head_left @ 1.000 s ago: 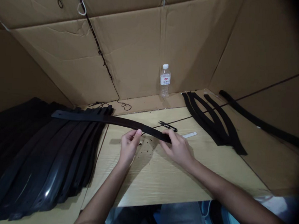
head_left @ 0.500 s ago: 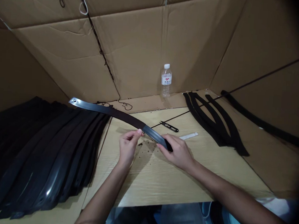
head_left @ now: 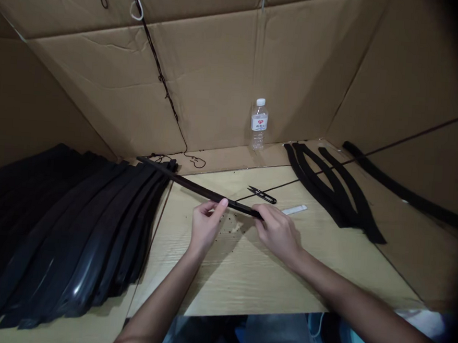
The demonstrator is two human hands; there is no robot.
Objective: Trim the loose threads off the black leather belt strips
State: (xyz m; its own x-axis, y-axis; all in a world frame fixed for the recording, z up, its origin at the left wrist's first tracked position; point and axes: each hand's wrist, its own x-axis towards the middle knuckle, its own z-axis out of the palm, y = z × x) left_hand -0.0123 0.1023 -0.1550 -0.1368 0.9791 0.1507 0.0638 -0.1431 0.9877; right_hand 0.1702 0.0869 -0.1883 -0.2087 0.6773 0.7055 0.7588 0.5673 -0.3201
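A long black strap (head_left: 189, 183) is held edge-on above the light wooden table (head_left: 246, 267). My left hand (head_left: 205, 227) pinches it near its middle with thumb and fingers. Over the strap's near end closes my right hand (head_left: 277, 231). The far end of the strap reaches left over a big stack of black straps (head_left: 63, 233). Small black specks (head_left: 231, 225) lie on the table beneath my hands.
Black thread snips (head_left: 262, 195) and a small white strip (head_left: 295, 209) lie just beyond my right hand. A water bottle (head_left: 259, 124) stands against the cardboard back wall. More black straps (head_left: 330, 186) lie at the right. A cord (head_left: 157, 72) hangs down the wall.
The strap has been turned in both hands from flat and shiny side up to edge-on, and its far end has dropped lower and swung right.
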